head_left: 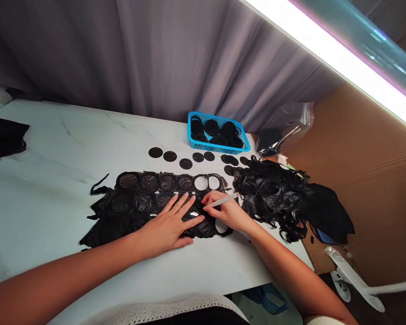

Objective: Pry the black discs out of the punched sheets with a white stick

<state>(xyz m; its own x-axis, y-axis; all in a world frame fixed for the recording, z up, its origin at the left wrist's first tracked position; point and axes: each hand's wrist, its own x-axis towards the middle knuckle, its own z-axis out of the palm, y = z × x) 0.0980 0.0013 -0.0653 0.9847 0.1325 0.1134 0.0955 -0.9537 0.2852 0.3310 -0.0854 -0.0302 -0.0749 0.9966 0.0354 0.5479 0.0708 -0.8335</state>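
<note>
A black sheet of thin, shiny material [122, 204], marked with rows of ring outlines, lies on the table. Three of its circles at the right end are open holes showing white. My left hand [172, 221] rests flat on the sheet with fingers spread. My right hand [230, 212] pinches a slim, light-coloured pen-like tool [225, 199], its tip end by a ring in the middle row. The exact kind of tool and its tip are hidden by my fingers. Several loose black discs [170, 156] lie just beyond the sheet.
A blue plastic basket [219, 147] holds black discs and rings at the back. Black scraps [274, 194] are heaped at the right, near a clear plastic bag [296, 119] and cardboard [368, 180]. Black cloth [3, 137] lies far left. A bright lamp [325, 40] hangs overhead.
</note>
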